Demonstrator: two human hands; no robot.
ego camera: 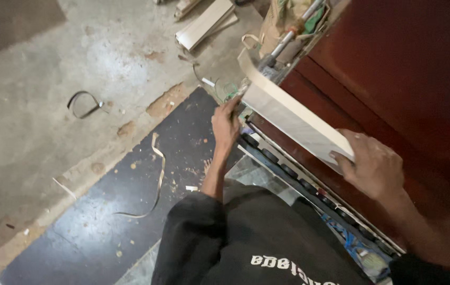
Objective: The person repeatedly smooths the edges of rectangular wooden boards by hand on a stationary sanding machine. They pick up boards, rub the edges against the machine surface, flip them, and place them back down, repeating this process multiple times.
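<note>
Surroundings: a rough grey concrete floor (50, 68) fills the upper left of the frame; a dark speckled sheet panel (103, 211) lies on it at lower left, dusted with wood chips.
Scraps: a thin curled pale strip offcut (157, 174) rests on the dark panel; a dark bent band loop (83, 103) lies on the concrete, well apart.
Background: pale wooden boards (204, 24) are stacked at top centre, beside a tan sack (277, 24).
Obstruction: a row of black rollers on a metal rail (288, 171) runs diagonally between the person's body and the reddish-brown wooden panel (409, 74) at right.
Material: a long, flat, pale laminate strip (288, 113) slants from top centre to centre right, smooth with faint grain.
Right hand (375, 166): fingers curled over the strip's lower end, pressing it on the red panel.
Left hand (226, 124): closed around something at the strip's upper end; exactly what it clasps cannot be told.
</note>
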